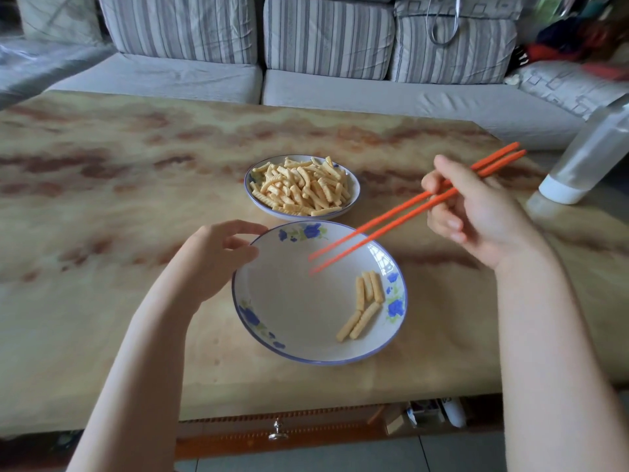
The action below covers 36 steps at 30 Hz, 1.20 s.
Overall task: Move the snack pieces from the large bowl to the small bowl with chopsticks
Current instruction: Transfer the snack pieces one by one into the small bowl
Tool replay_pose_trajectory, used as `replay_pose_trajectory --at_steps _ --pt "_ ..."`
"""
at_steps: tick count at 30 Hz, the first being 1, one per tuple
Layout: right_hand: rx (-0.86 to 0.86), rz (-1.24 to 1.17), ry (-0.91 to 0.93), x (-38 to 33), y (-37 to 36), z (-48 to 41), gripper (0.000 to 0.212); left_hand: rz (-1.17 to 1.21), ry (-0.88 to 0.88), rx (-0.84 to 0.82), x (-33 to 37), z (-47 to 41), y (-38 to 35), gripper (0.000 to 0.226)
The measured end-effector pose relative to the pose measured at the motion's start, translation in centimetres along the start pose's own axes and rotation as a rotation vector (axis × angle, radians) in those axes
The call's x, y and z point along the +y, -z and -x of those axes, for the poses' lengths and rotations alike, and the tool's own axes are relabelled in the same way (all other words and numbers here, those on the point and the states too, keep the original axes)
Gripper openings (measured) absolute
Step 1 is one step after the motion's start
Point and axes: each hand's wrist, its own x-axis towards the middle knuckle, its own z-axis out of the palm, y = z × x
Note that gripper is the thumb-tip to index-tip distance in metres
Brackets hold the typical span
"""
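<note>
The left hand (218, 257) curls round the large bowl's (289, 311) left rim, steadying it. Five snack pieces (367, 287) lie in the bowl's right side, and the heaped small bowl (356, 195) sits just behind it. The right hand (476, 212) pinches the chopsticks (408, 217), whose empty tips are slightly apart above the large bowl's middle. The best move is probably to lower them rightward and nip one piece crosswise.

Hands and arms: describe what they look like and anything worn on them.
The left forearm and right forearm are bare to the frame's edge; no sleeve shows. The left hand and right hand wear no glove, ring, watch or bracelet that can be seen. The visible nails look short and unpainted.
</note>
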Motion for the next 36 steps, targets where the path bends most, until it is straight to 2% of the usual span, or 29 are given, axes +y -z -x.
replay_pose_trajectory --at_steps 3,11,17,25,28,31,36 --pt "-0.118 0.132 -0.093 -0.3 0.7 0.8 0.039 0.0 -0.006 -0.003 0.0 0.0 0.0 0.039" --pt "-0.18 0.188 -0.141 -0.9 1.4 1.4 0.04 0.002 0.0 0.011 0.0 0.0 0.0 0.047" --pt "-0.173 0.235 -0.174 -0.6 0.8 1.4 0.037 0.006 -0.006 0.003 -0.1 0.0 0.1 0.05" --pt "-0.093 0.107 -0.127 0.0 0.1 0.7 0.039 0.004 -0.003 -0.001 -0.2 -0.1 0.0 0.042" --pt "-0.014 -0.037 -0.058 0.0 -0.1 0.2 0.038 0.001 -0.006 -0.001 -0.1 -0.1 -0.1 0.039" --pt "0.157 -0.23 0.041 0.4 -1.0 -0.6 0.036 0.01 -0.003 -0.004 -0.1 -0.1 0.0 0.041" --pt "0.427 -0.312 0.125 1.0 -3.2 -1.2 0.039 0.019 -0.008 -0.003 -0.2 -0.1 0.0 0.042"
